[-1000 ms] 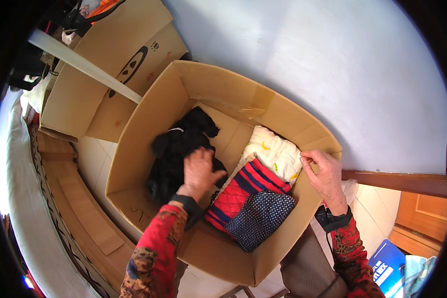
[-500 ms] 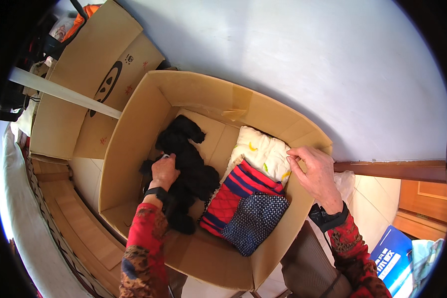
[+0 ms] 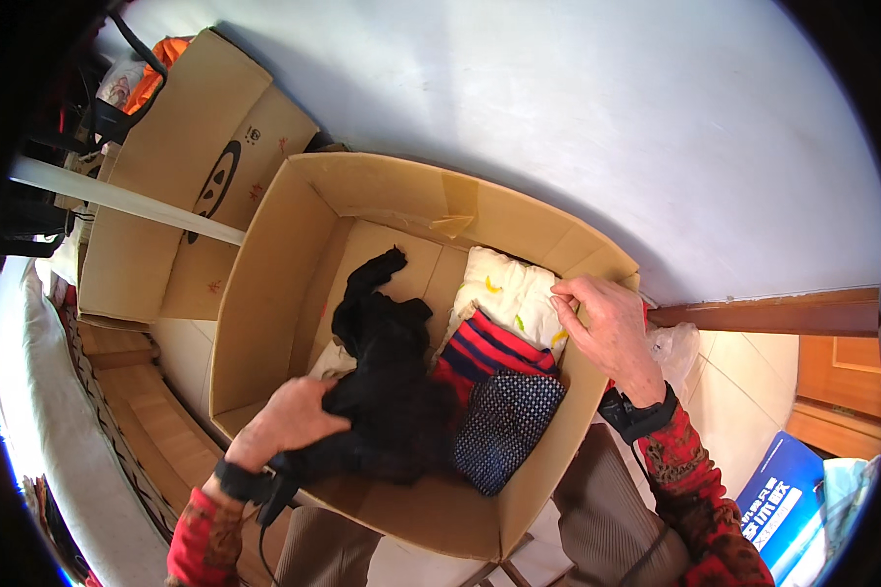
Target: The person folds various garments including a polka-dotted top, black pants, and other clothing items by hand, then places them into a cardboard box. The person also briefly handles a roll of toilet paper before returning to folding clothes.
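A cardboard box [image 3: 264, 323] lies before me, open at the top. Along its left side spreads a black garment [image 3: 387, 342], crumpled and partly smeared by motion. The fingers of my left hand [image 3: 294, 421] are closed on its left edge. Beside that hand a bit of pale cloth [image 3: 333, 360] shows under the black one. Folded cloths rest at the right: a cream one with small coloured prints [image 3: 499, 284], a red and navy striped one [image 3: 494, 347], and a dark blue patterned one [image 3: 509, 426]. Over the cream cloth's right corner, my right hand [image 3: 607, 328] has thumb and forefinger nearly together; what they hold cannot be made out.
A second cardboard box [image 3: 191, 176] leans at the far left, with a pale pole [image 3: 127, 196] crossing before it. The wall [image 3: 578, 117] rises behind the box. To the right are a clear plastic bag [image 3: 673, 347] and a blue package [image 3: 783, 499] on the floor.
My left hand has moved toward me and to the left. The black garment has shifted nearer and spread out, covering part of the striped cloth. My right hand has barely moved.
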Action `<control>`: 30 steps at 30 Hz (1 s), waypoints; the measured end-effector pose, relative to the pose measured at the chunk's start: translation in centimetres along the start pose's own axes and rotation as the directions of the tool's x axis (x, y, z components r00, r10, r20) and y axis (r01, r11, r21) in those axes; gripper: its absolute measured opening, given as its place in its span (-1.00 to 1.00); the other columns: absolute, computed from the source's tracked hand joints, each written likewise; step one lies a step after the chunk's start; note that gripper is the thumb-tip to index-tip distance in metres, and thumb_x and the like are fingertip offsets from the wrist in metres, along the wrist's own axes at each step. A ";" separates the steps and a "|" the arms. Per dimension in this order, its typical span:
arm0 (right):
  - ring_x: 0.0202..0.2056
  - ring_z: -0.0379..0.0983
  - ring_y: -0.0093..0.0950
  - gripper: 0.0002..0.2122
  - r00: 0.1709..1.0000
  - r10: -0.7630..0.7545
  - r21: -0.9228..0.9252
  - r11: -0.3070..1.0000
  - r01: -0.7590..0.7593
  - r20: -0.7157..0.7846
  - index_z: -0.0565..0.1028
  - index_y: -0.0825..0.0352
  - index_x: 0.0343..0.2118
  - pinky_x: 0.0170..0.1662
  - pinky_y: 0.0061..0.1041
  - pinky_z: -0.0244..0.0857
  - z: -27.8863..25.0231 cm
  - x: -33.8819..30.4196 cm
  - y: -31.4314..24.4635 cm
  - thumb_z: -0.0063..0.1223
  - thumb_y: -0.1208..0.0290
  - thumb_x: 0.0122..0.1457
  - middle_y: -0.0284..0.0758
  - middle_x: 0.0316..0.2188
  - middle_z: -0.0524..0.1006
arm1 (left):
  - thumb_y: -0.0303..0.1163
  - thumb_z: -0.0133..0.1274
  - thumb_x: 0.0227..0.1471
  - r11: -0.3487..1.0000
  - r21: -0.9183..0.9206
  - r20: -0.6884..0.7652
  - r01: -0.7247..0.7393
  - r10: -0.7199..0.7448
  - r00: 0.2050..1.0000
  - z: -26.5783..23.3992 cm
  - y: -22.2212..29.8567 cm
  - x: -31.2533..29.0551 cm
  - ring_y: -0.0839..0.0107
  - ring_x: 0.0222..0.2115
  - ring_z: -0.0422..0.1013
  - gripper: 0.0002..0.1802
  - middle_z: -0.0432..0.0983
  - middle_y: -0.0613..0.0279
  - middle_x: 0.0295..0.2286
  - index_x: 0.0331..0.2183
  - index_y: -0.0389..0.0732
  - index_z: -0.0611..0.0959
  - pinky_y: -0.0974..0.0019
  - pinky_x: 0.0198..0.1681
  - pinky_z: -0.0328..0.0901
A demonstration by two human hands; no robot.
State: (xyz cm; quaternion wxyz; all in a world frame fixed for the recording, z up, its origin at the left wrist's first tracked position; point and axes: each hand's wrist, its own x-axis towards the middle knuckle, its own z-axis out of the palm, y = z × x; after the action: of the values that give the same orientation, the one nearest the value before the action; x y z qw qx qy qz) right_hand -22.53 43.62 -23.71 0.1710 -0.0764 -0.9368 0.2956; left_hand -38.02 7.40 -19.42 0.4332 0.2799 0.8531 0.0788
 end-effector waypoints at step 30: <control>-0.48 0.47 -0.32 -0.90 1.000 0.005 -0.051 0.999 -0.004 0.023 0.49 0.27 -0.39 -0.42 -0.33 0.31 0.1 -0.3 0.5 0.15 0.40 0.06 -0.33 -0.52 0.52 | -0.32 0.17 -0.12 0.824 0.565 0.010 -0.041 0.043 0.999 11.9 -1.7 17.2 0.01 -0.22 0.50 -0.65 0.56 0.03 -0.31 -0.19 -0.11 0.61 0.06 -0.19 0.41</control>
State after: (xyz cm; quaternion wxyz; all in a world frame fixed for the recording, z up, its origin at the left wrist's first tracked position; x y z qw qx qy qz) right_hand -22.26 43.93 -24.13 0.1574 -0.0793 -0.9457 0.2730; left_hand -37.48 14.08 -39.35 0.3277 0.4139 0.8327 -0.1672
